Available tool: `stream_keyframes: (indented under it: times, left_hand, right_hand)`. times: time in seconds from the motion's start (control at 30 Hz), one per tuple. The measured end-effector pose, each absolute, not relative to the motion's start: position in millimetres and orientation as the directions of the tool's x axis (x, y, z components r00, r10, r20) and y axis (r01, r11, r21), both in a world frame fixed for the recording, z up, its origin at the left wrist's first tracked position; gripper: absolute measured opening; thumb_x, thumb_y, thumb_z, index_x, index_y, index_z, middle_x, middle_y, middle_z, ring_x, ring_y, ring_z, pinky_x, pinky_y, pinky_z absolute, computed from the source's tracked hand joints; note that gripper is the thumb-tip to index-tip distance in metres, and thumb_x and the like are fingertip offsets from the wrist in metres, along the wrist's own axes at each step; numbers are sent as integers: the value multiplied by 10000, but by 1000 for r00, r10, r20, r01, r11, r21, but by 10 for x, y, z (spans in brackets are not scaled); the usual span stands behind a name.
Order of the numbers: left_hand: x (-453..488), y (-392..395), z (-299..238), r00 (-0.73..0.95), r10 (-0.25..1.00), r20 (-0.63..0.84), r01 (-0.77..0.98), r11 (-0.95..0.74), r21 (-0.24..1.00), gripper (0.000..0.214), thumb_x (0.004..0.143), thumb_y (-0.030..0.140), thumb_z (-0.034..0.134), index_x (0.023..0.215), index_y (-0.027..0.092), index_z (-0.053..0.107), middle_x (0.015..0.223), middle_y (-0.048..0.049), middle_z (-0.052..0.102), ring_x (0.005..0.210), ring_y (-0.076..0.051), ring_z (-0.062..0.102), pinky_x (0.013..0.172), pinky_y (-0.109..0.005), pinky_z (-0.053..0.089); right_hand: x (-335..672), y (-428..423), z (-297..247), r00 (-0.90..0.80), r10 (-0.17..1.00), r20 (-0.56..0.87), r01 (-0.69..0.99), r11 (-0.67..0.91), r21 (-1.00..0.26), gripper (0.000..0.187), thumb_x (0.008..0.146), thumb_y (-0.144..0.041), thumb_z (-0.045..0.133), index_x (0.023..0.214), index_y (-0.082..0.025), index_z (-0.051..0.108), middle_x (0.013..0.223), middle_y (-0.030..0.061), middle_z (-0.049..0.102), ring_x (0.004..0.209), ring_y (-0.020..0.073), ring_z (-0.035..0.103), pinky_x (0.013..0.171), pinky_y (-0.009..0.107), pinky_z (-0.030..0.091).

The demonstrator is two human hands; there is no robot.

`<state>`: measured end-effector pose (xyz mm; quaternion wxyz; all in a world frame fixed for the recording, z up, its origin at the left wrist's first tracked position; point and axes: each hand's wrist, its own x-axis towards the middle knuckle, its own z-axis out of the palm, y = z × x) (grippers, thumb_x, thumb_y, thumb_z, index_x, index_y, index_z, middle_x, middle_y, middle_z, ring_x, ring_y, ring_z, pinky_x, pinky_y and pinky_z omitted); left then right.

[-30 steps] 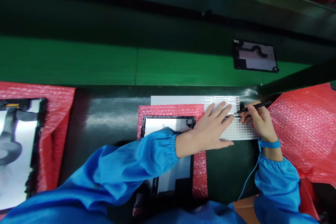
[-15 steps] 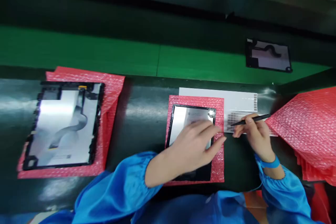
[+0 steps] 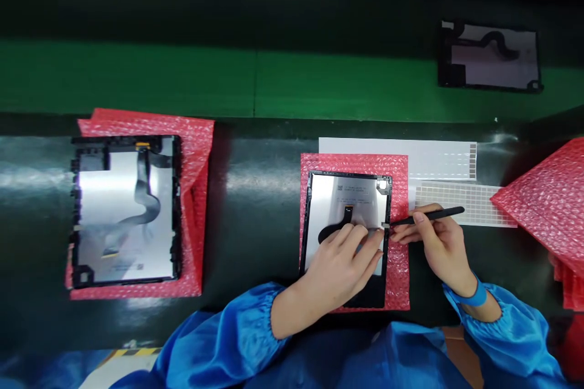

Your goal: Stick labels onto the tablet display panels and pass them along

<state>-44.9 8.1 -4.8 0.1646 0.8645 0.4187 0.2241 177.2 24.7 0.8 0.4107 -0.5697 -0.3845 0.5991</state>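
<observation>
A tablet screen panel (image 3: pixel 328 194), silver-backed with a black frame, lies on a red bubble-wrap sheet (image 3: pixel 399 279) in front of me. My left hand (image 3: pixel 340 261) rests over its lower middle, fingers bent and a little apart, the tips close to the right edge. A dark ribbon cable (image 3: pixel 335 230) runs partly under that hand. Between the fingers of my right hand (image 3: pixel 435 243) is a pair of black tweezers (image 3: pixel 438 214), held like a pen. The tweezers' tip points at the panel's right edge, beside a small light tab (image 3: pixel 385 225).
Another screen panel (image 3: pixel 123 194) lies on red bubble wrap at the left. Sheets of small stickers (image 3: pixel 460 194) and a white sheet (image 3: pixel 365 146) lie behind my right hand. Red bubble-wrap bags (image 3: pixel 552 206) are stacked at the right. One more panel (image 3: pixel 493 61) leans against the back.
My right hand has moved left from the sticker sheet, bringing the tweezers to the panel's edge. My left hand has settled lower on the panel, uncovering the ribbon cable.
</observation>
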Motion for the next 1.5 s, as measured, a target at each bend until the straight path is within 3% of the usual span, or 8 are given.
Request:
stream_keyframes:
  times: [0.53, 0.83, 1.0, 1.1, 1.2, 1.43, 1.5]
  left_hand:
    - [-464, 96, -16, 564, 780, 272, 651, -623, 435, 260, 1043, 221, 646, 1278, 122, 694, 959, -82, 663, 837, -241, 620, 706, -371, 610]
    - [-445, 67, -1, 604, 770, 205, 682, -632, 367, 371, 1031, 230, 644, 1382, 117, 678, 989, -98, 664, 889, -260, 645, 709, -382, 601]
    - [-422, 47, 2, 597, 779, 191, 699, -622, 353, 378, 1021, 211, 643, 1386, 121, 675, 993, -101, 668, 919, -276, 653, 708, -393, 602]
    - [-416, 57, 1, 583, 786, 206, 697, -614, 371, 372, 1040, 226, 622, 1388, 103, 666, 1004, -104, 681, 913, -270, 656, 716, -394, 610]
    - [-416, 73, 0, 583, 785, 210, 690, -615, 383, 389, 1045, 220, 616, 1397, 59, 653, 993, -109, 689, 898, -265, 667, 720, -394, 625]
    - [-291, 210, 66, 591, 781, 203, 681, -618, 394, 270, 1039, 229, 596, 1209, 66, 727, 1019, -140, 712, 926, -285, 708, 713, -398, 635]
    - [-193, 283, 94, 636, 746, 195, 658, -657, 367, 318, 1035, 261, 606, 1266, 76, 721, 1149, -167, 731, 962, -295, 704, 718, -404, 632]
  right_hand:
    - [1753, 211, -10, -46, 935, -351, 19, -351, -936, 227, 1083, -442, 697, 1040, -222, 661, 834, 51, 827, 709, 221, 847, 620, 286, 720]
    - [1745, 196, 1, -55, 934, -353, 27, -352, -935, 216, 1087, -437, 692, 1058, -224, 669, 850, 47, 830, 738, 221, 851, 629, 289, 721]
    - [1798, 251, 85, 59, 946, -319, -1, -319, -948, 243, 1070, -477, 706, 1032, -240, 668, 823, 41, 831, 667, 225, 834, 556, 308, 703]
    - [1980, 344, 176, 187, 961, -202, 86, -221, -971, 231, 1062, -476, 723, 1033, -248, 695, 784, 31, 824, 634, 218, 816, 581, 329, 702]
    - [2204, 470, 197, 189, 975, -114, 220, -155, -963, 205, 1042, -458, 759, 1037, -256, 724, 772, 27, 818, 663, 228, 821, 632, 354, 709]
    - [2388, 686, -53, 100, 988, -115, 326, -141, -935, 235, 1076, -482, 699, 1072, -248, 684, 827, 36, 826, 699, 218, 821, 620, 330, 679]
    - [2382, 704, -83, 88, 989, -119, 335, -142, -931, 257, 1082, -494, 686, 1073, -237, 674, 826, 33, 821, 689, 207, 811, 615, 321, 667]
